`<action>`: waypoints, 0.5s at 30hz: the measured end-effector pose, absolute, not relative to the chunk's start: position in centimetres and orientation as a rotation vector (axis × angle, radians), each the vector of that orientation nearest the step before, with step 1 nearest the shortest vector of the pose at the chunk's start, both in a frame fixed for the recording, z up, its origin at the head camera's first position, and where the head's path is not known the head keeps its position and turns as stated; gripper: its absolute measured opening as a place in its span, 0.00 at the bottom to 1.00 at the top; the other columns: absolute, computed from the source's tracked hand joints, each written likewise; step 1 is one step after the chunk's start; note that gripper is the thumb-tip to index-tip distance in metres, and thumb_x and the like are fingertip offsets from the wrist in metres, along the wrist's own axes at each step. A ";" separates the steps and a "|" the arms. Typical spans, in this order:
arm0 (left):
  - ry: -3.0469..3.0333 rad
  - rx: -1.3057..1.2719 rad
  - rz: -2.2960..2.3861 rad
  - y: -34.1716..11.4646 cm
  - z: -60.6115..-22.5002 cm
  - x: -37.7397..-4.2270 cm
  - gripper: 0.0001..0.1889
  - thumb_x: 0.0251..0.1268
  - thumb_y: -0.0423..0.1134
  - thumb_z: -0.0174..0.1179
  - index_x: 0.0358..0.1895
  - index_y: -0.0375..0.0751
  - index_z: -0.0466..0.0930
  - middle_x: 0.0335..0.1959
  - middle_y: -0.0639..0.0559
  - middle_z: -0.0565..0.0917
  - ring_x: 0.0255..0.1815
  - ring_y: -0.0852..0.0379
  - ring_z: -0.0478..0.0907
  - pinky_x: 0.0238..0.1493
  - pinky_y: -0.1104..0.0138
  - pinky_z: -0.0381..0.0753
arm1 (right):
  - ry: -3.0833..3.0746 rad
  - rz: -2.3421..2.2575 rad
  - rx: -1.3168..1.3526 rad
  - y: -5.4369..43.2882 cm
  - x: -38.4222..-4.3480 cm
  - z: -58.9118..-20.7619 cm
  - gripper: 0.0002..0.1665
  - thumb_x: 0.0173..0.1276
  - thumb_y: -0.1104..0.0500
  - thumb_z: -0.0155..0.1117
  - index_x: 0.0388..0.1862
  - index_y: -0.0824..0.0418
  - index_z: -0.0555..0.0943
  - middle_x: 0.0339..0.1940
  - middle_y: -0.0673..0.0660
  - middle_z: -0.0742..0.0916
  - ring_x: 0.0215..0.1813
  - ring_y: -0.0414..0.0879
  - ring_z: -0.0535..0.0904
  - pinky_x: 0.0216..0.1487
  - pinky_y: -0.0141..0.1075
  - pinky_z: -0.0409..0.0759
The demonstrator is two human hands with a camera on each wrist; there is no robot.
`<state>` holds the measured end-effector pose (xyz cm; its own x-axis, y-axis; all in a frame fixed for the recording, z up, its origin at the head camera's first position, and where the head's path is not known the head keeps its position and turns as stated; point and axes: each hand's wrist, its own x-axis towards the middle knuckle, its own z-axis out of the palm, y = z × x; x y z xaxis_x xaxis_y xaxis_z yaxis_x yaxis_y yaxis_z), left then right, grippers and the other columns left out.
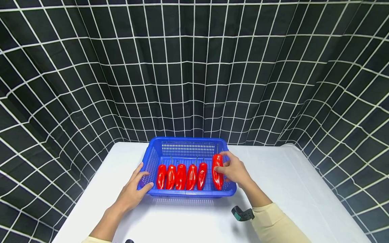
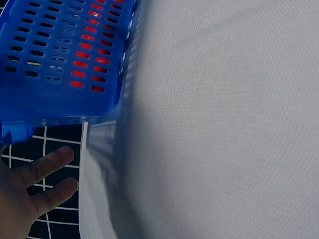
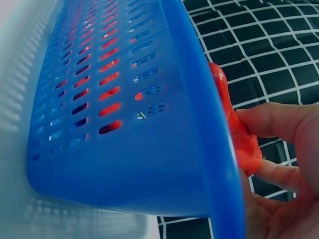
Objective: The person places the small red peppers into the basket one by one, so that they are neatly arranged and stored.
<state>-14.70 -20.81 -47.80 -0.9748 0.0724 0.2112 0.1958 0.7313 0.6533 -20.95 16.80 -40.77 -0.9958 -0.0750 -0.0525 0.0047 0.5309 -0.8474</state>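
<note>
My right hand (image 1: pixel 235 170) pinches a red chili pepper (image 1: pixel 217 171) between thumb and fingers at the right end of a blue plastic basket (image 1: pixel 194 193). The pepper stands nearly upright in the head view, stem up. In the right wrist view, the pepper (image 3: pixel 242 144) shows above the basket rim (image 3: pixel 202 99), between thumb and fingers. My left hand (image 1: pixel 132 192) is at the basket's front left corner, thumb and index finger right at the rim. Two of its fingers (image 2: pixel 47 167) stretch out straight and apart in the left wrist view.
Several more red chili peppers (image 1: pixel 181 176) lie side by side in the basket, left of the held one. The basket rests on a white-covered table (image 1: pixel 182 222). Black cloth with a white grid (image 1: pixel 194 74) surrounds the back and sides. A dark strap (image 1: pixel 243 214) is at the right wrist.
</note>
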 end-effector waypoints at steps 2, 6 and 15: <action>-2.762 -0.211 -1.075 -20.8 -47.8 -14.6 0.26 0.67 0.55 0.57 0.62 0.45 0.73 0.78 0.50 0.49 0.72 0.35 0.53 0.60 0.34 0.59 | 2.689 -1.463 -0.067 16.8 -20.9 -40.8 0.37 0.56 0.64 0.73 0.64 0.57 0.70 0.33 0.60 0.80 0.30 0.50 0.81 0.24 0.44 0.84; -2.760 -0.209 -1.080 -20.7 -47.6 -14.5 0.26 0.67 0.54 0.57 0.62 0.44 0.73 0.78 0.50 0.49 0.72 0.35 0.53 0.60 0.34 0.58 | 2.718 -1.428 -0.067 16.6 -20.9 -40.8 0.36 0.56 0.62 0.73 0.64 0.57 0.70 0.32 0.60 0.80 0.29 0.50 0.80 0.25 0.46 0.84; -2.753 -0.206 -1.089 -20.6 -47.6 -14.4 0.25 0.66 0.53 0.58 0.61 0.43 0.73 0.77 0.49 0.49 0.72 0.34 0.53 0.60 0.34 0.58 | 2.769 -1.348 -0.076 16.4 -21.0 -40.8 0.37 0.56 0.61 0.74 0.64 0.57 0.69 0.34 0.60 0.80 0.29 0.50 0.81 0.25 0.44 0.84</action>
